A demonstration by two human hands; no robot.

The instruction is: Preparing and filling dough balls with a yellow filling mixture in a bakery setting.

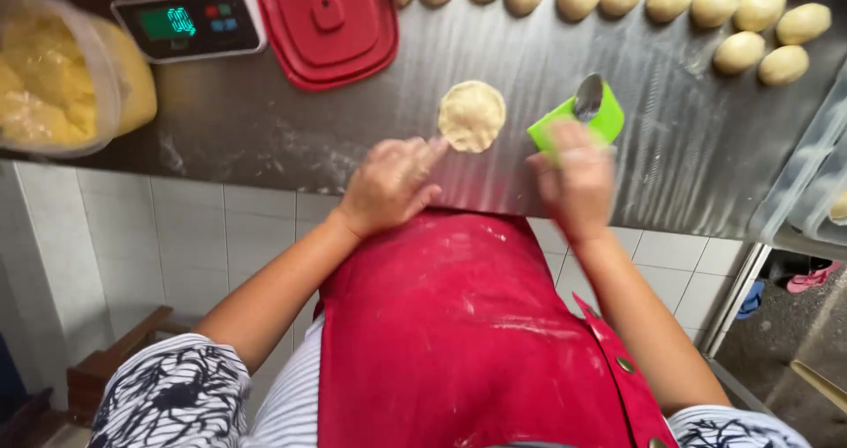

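Here, flat dough disc [472,115] was touched at its near-left edge by left hand [391,183], fingers loosely curled – right hand [578,176] blurred, grip can't be told – further off, by green scraper [578,120]

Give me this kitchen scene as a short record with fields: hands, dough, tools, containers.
left hand: fingertips touching the flattened dough disc
right hand: blurred, at the green scraper
spoon: lying on the scraper
dough balls: in rows along the steel counter
scale: display lit
red lid: beside the scale
plastic tub: yellow dough inside
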